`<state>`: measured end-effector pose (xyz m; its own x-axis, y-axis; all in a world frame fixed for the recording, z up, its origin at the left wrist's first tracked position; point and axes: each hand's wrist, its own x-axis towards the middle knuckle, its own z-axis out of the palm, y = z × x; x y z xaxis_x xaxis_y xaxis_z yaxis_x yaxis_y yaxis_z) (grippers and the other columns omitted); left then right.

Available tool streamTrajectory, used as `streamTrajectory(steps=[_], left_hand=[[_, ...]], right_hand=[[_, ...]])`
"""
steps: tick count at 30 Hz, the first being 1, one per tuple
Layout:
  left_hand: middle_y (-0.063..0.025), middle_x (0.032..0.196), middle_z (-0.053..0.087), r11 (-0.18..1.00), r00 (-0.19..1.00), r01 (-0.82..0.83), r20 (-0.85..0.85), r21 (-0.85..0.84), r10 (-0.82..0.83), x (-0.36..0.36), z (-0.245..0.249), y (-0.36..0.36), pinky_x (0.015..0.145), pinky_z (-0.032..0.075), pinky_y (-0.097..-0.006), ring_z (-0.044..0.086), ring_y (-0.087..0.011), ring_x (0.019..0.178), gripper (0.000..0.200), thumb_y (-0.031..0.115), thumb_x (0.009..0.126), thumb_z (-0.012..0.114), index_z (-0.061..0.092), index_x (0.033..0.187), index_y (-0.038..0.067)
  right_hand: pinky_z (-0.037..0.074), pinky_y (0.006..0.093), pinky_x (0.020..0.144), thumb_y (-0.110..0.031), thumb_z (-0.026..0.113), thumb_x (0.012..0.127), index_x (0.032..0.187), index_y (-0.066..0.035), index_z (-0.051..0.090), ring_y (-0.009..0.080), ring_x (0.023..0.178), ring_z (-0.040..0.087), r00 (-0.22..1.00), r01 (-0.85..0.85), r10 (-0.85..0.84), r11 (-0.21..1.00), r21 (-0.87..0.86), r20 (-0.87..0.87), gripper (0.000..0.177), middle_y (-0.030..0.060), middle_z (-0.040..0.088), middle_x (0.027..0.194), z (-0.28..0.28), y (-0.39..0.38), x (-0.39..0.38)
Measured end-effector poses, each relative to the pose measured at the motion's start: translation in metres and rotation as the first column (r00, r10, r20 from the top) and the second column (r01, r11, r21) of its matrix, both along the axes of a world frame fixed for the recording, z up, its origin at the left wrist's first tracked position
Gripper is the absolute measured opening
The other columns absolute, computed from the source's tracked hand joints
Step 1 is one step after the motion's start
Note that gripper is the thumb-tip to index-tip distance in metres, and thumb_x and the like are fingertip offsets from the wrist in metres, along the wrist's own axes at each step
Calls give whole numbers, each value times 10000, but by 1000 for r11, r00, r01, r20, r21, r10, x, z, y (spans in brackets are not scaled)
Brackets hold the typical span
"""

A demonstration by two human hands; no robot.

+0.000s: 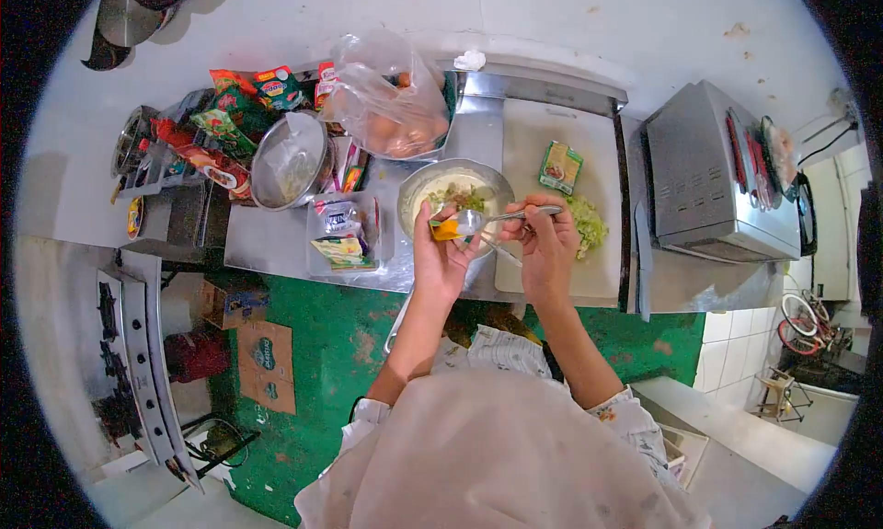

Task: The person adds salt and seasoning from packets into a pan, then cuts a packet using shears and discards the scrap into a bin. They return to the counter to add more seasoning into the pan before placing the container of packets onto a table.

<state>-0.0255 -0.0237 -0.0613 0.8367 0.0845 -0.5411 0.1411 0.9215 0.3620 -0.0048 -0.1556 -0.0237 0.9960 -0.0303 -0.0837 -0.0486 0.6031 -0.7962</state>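
Observation:
My left hand [441,258] is closed on a small yellow packet [446,229] above the near side of a metal bowl [410,190]. The bowl holds a pale batter with chopped greens on top. In my right hand [544,244] is a metal spoon [526,213], its bowl end beside the packet. A second utensil handle leans out over the bowl's near right rim, below the spoon. Right of the bowl, a white cutting board [529,143] carries a green and yellow packet [560,167] and a heap of chopped greens [587,227].
A plastic bag of eggs [395,129], a steel bowl [290,161] and a plastic container [345,225] of packets stand to the left. Several seasoning packs lie farther left. At the right is a silver oven [708,170]; a stove [152,373] is at lower left.

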Motion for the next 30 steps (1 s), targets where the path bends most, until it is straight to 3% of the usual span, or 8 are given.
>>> streamTrajectory(steps=[8,11,13,16,20,22,25,30], left_hand=[[-16,809,610,968,967,-248,-65,-22,247,-28,-19,59,690,495,-335,586,-148,785,364,487,827,566,577,835,123],[-20,826,616,951,951,-310,15,10,310,-38,-18,77,724,470,-337,578,-154,801,358,481,825,565,589,826,124],[-77,837,623,939,939,-336,47,-72,339,-40,-16,84,719,507,-358,591,-200,784,360,416,863,539,602,864,62],[-59,841,621,940,940,-337,31,-53,339,-43,-12,88,728,486,-351,578,-187,799,357,442,846,551,600,857,89],[-43,837,614,944,946,-324,3,-54,325,-44,-21,86,728,475,-337,569,-170,803,365,479,828,563,599,836,115],[-44,831,612,947,948,-318,-13,-41,318,-41,-14,79,726,478,-338,571,-170,805,367,480,827,564,599,834,115],[-47,823,608,954,955,-297,-26,-32,296,-35,-13,69,724,483,-340,573,-169,809,371,484,826,567,598,831,114],[-44,828,608,971,971,-237,-23,-22,236,-28,-3,55,733,484,-342,576,-168,816,361,477,835,558,603,838,119]], right_hand=[[550,296,586,-81,517,891,994,-17,509,162,654,615,989,77,-65,993,-91,130,121,135,615,872,1,2,15],[532,289,642,-43,500,887,1002,-11,545,169,702,624,966,128,-53,948,-291,253,128,120,628,902,-34,12,21],[513,291,688,-37,521,866,984,-26,590,186,740,631,839,123,474,316,-941,269,137,101,644,918,-85,14,31],[495,279,721,-44,551,841,980,-54,619,185,788,632,743,244,489,438,-865,457,154,90,651,925,-99,13,29],[493,273,741,-68,531,876,983,-22,607,177,811,629,850,177,387,428,-886,356,139,100,650,898,-84,0,24],[508,296,730,-89,480,918,983,9,574,179,788,624,974,-39,183,721,-692,135,151,118,638,917,-66,3,19],[521,314,704,-114,439,943,994,17,530,180,748,617,990,23,25,943,-332,138,168,145,617,945,-30,10,7],[516,308,675,-143,451,940,1001,-3,521,174,715,611,989,-22,41,990,-139,140,169,153,616,939,8,14,-9]])
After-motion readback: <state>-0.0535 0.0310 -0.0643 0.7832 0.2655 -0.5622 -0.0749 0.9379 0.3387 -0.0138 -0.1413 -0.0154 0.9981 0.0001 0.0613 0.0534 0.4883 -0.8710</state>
